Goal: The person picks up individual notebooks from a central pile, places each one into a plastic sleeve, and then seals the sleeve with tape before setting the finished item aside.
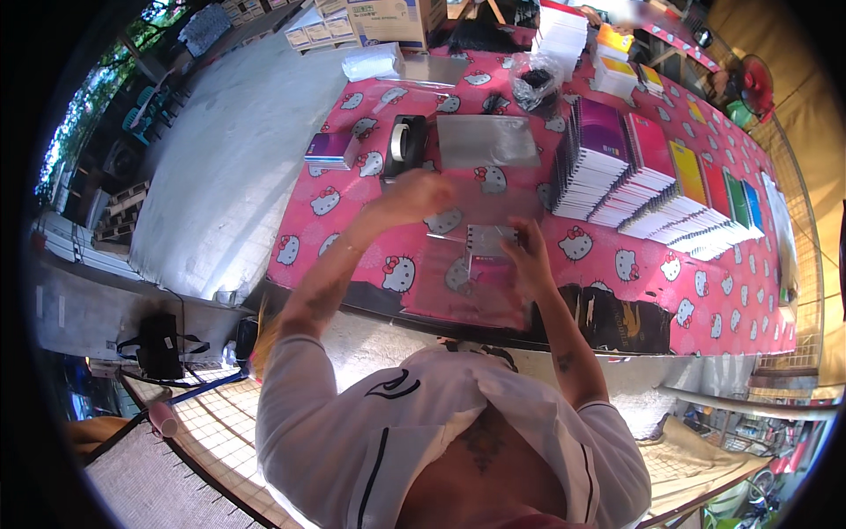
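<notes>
At mid-frame, a small spiral notebook [490,241] is pinched at its right edge by the nearer right hand [530,251], the left hand [421,196], grip unclear, being held upper left near a tape dispenser [411,153].

A grey floor [220,150] stretched left of the pink-covered table [352,264], with green chairs [143,123] beyond. Tan cloth [811,106] hung on the right; daylight shone through leaves [101,97] at upper left.

Tablecloth [370,240] is looking like smooth, shiny plastic; clear plastic sheet [463,144] is glinting; notebook covers [603,132] are gleaming, page edges [589,183] showing matt paper; cardboard box [388,22] is looking dull; concrete floor [216,159] (from where I'm standing) is looking matt.
</notes>
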`<state>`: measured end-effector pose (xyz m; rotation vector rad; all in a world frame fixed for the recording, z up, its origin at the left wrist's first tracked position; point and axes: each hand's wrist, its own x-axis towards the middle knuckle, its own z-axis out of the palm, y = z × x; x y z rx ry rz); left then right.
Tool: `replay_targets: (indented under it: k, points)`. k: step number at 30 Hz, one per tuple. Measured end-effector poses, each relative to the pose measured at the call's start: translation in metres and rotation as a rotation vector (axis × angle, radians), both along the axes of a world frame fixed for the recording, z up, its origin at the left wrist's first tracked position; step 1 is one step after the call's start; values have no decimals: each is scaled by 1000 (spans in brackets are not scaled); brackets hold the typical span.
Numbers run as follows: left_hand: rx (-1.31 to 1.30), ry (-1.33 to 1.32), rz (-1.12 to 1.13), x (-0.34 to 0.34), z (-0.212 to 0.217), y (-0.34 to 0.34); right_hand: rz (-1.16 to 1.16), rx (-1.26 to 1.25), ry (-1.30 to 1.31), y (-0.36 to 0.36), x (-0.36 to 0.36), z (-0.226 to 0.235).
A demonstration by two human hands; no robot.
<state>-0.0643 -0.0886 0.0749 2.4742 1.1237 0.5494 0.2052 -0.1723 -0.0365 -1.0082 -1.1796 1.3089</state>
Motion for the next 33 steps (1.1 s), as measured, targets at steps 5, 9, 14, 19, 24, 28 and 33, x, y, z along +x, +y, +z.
replay_targets:
  k: [5,9,14,19,24,28,33]
  points:
    - [-278,446,-425,94,21,27,-27,22,-56,0,-2,3]
    - [-948,241,-352,79,-56,67,52,30,-6,-1,5,8]
    - [-1259,-628,-12,26,-175,40,14,78,77,-4,-5,2]
    - [-337,-493,-24,32,-129,-67,-165,-139,434,-3,-3,-61]
    - [-42,-389,309,20,-91,-109,-71,-270,493,0,-23,-34]
    - [104,-928,510,-92,-80,-58,-282,-223,99,4,0,-43]
    - [-243,-1425,971,-242,-90,81,-339,-250,38,-3,13,-54]
